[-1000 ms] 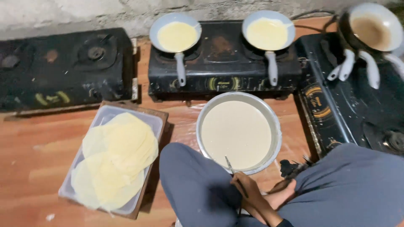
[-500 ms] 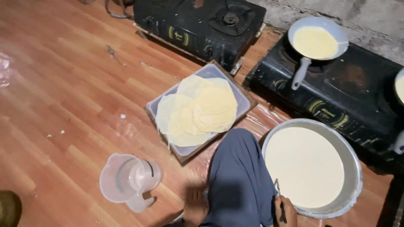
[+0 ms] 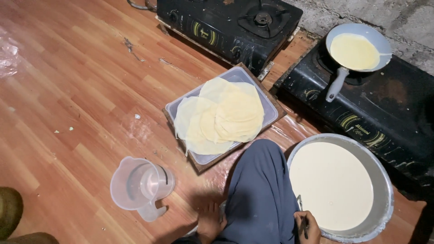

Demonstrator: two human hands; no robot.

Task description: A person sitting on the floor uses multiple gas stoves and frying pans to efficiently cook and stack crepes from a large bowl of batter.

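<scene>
One right hand point(image 3: 306, 226), at the near edge, fingers curled shut around one thin dark handle point(image 3: 304, 221), just beside the rim of one round metal basin point(image 3: 383, 180) of pale batter. One left hand point(image 3: 209, 221), near, resting low beside one knee in blue cloth point(image 3: 262, 190); whether its fingers were spread or curled could not be told. One clear plastic jug point(image 3: 140, 185), near left, on the wooden floor point(image 3: 68, 90). One tray point(image 3: 178, 108), middle, holding one stack of thin yellow crepes point(image 3: 226, 115). Two black gas stoves: one far centre point(image 3: 230, 22), one far right point(image 3: 389, 108). One frying pan point(image 3: 357, 47) with batter, on the right stove.
</scene>
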